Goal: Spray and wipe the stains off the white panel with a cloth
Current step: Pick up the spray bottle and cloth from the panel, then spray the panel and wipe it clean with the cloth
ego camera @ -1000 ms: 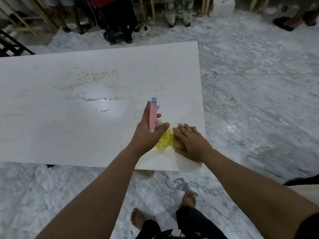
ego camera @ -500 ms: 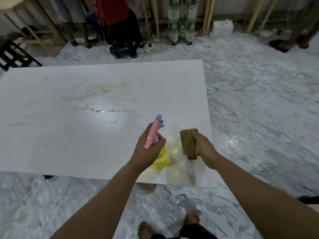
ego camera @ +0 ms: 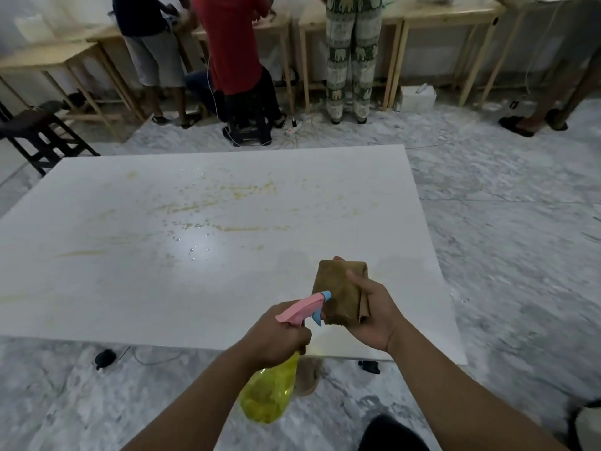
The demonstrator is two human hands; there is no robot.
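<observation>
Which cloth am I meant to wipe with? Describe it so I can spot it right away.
Start at the big white panel lying over the marble floor and go to its near right corner. The right hand holds the cloth above it: brown, folded, with the pink nozzle of the yellow spray bottle pointed at it.

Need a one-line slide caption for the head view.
Left hand aims a spray bottle at the folded brown cloth held in the right hand above the stained white panel.

Wooden tables [ego camera: 422,14], dark stool [ego camera: 42,135], white box [ego camera: 418,97].
</observation>
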